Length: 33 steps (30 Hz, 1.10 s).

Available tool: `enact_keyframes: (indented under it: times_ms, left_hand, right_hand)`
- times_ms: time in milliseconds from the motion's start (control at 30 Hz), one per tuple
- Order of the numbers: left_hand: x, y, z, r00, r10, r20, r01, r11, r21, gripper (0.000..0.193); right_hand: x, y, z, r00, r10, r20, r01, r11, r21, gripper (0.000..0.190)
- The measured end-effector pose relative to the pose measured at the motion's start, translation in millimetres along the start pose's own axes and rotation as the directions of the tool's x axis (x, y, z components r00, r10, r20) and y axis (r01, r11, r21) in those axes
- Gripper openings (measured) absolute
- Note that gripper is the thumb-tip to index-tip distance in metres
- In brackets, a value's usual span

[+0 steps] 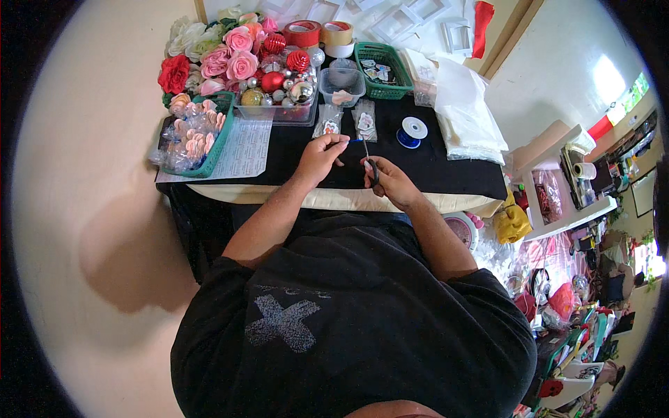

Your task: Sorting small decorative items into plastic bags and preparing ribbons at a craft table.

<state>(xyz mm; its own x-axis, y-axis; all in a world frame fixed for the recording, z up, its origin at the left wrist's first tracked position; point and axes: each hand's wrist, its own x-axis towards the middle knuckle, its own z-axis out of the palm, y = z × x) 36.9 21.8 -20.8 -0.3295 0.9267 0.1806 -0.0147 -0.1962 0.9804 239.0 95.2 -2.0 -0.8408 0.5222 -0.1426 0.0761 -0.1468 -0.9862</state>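
Note:
Between its fingertips my left hand pinches a short piece of blue ribbon, whose free end points to the right. My right hand grips dark-handled scissors, their blades upright beside the ribbon's end. Whether the blades touch the ribbon cannot be told. Just beyond my hands lie two clear plastic packets, the left packet and the right packet, both with small printed cutouts inside. A spool of blue ribbon rests on the black cloth to the right.
At the left stands a green basket of wrapped pinkish pieces on a printed sheet. Behind are a clear bin of baubles, artificial roses, tape rolls, a small clear tub and another green basket. White plastic bags lie right.

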Motion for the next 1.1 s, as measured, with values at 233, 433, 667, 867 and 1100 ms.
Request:
enact_keyframes:
  times_ms: [233, 433, 667, 867, 1100]
  left_hand:
    - [-3, 5, -1, 0.999, -0.043, -0.001, 0.043, 0.999, 0.021, 0.026]
    - [-6, 9, 0, 0.999, -0.040, 0.021, 0.040, 0.999, 0.022, 0.026]
    - [-5, 6, 1, 0.998, -0.035, 0.044, 0.032, 0.998, 0.058, 0.026]
    - [-7, 12, 2, 0.999, -0.023, 0.043, 0.019, 0.995, 0.096, 0.027]
    - [-8, 23, 14, 0.992, -0.015, 0.125, 0.003, 0.996, 0.093, 0.025]
  right_hand:
    - [-17, -9, -27, 0.954, -0.150, -0.261, 0.122, 0.985, -0.119, 0.042]
    - [-41, -42, -91, 0.778, -0.268, -0.568, -0.189, 0.763, -0.618, 0.034]
    - [-57, -39, -128, 0.869, -0.191, -0.457, -0.411, 0.238, -0.880, 0.033]
    - [-43, -52, -84, 0.782, -0.457, -0.425, -0.240, 0.408, -0.881, 0.026]
    - [9, -39, -14, 0.971, -0.153, -0.182, 0.081, 0.932, -0.353, 0.030]
